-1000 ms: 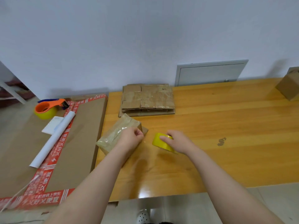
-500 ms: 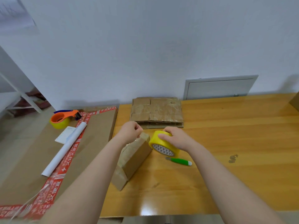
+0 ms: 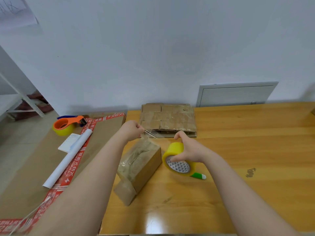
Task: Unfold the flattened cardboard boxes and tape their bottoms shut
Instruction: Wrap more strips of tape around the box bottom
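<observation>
Thin tape strand [image 3: 150, 134], hardly made out, is pinched by left hand [image 3: 132, 130] above box [image 3: 141, 160], stood near tabletop [image 3: 238, 150] left edge. Roll [image 3: 177, 160] is gripped by right hand [image 3: 185, 149]; pen [image 3: 198, 175] is half hidden behind it.

Glossy varnished wooden table [image 3: 238, 142], matt brown cardboard box [image 3: 146, 165] under shiny clear tape, smooth yellow tape roll [image 3: 175, 149].

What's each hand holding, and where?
Left hand pinches the free end of the clear tape strip; right hand grips the yellow tape roll by its rim, thumb at its core.
</observation>
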